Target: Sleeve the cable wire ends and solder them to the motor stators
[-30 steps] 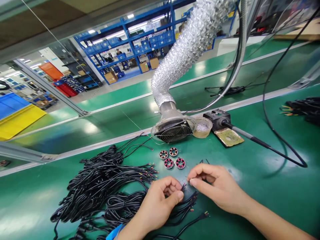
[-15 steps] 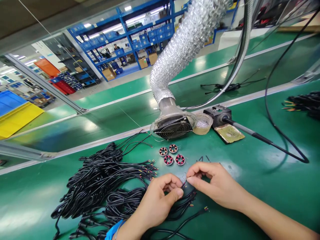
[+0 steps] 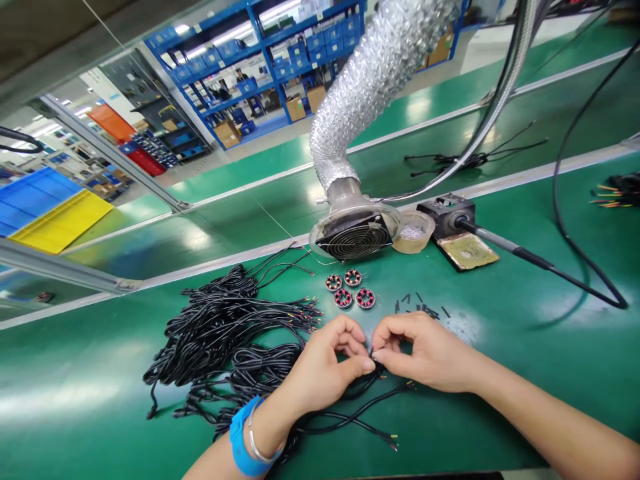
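Observation:
My left hand [image 3: 327, 365] and my right hand [image 3: 425, 350] meet fingertip to fingertip over the green bench, both pinched on the stripped end of a black cable [image 3: 373, 387]. The wire tip itself is too small to make out between the fingers. A blue wristband and a thin bangle sit on my left wrist. A large pile of black cables [image 3: 225, 333] with coloured wire ends lies to the left of my hands. Several small round coil parts [image 3: 350, 290] with red and copper windings lie just beyond my fingers. Short black sleeve pieces [image 3: 420, 307] are scattered nearby.
A silver flexible duct ends in a round fan grille [image 3: 356, 240] at the bench's back edge. Beside it stand a small cup of solder bits [image 3: 413, 233] and a soldering iron on its stand [image 3: 450, 217] with a brown sponge pad [image 3: 469, 250]. Another cable bundle [image 3: 617, 190] lies far right.
My hands have drawn together until the fingertips touch at the cable end. The camera has tilted, showing more of my left wrist and the sleeve pieces.

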Motion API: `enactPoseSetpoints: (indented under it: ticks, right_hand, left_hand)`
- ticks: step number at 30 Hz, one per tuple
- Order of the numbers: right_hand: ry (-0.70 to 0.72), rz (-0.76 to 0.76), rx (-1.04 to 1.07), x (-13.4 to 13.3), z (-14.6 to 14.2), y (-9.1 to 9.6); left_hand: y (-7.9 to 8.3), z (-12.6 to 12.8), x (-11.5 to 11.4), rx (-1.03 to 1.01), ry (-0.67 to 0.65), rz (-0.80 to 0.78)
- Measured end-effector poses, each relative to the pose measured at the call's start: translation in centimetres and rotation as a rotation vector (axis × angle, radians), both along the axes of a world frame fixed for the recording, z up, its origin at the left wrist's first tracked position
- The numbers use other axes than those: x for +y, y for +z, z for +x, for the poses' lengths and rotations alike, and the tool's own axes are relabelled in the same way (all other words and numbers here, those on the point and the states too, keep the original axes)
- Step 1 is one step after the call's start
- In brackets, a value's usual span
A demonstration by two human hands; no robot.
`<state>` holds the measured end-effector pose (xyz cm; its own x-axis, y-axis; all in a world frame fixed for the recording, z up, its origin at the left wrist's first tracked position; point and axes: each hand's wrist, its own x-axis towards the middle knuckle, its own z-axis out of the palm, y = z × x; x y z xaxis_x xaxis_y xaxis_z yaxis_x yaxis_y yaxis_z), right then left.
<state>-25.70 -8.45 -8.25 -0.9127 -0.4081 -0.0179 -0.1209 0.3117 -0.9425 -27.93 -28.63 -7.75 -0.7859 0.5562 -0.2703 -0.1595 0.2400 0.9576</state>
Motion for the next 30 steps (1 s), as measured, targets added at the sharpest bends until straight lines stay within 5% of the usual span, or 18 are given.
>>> enactPoseSetpoints:
  ticks: [4,9,13,23,27,30]
  right_hand:
    - [0.06,-0.002,-0.012,0.4,-0.1,-0.2]
    - [0.198,0.094,0.001,1.6,0.0,0.1]
    - [0.247,0.15,0.021,2.3,0.3,0.5]
    - [0.17,0.264,0.009,2.1,0.5,0.0]
    - [0.135,0.309,0.026,2.0,0.4,-0.6]
    - [0.131,0.341,0.06,2.0,0.3,-0.9]
  left_hand:
    - [1.4,0.6,-0.5,0.148,-0.116,-0.151]
    - [4.5,2.6,-2.6,0.662,-0.407,-0.743]
    - [4.5,4.4,-3.4,0.725,-0.514,-1.047]
    - [2.9,8.0,-4.6,1.036,-0.613,-1.085]
    - [0.2,9.9,-5.1,1.182,-0.53,-1.124]
    - [-1.5,10.0,-5.7,1.179,-0.374,-1.01]
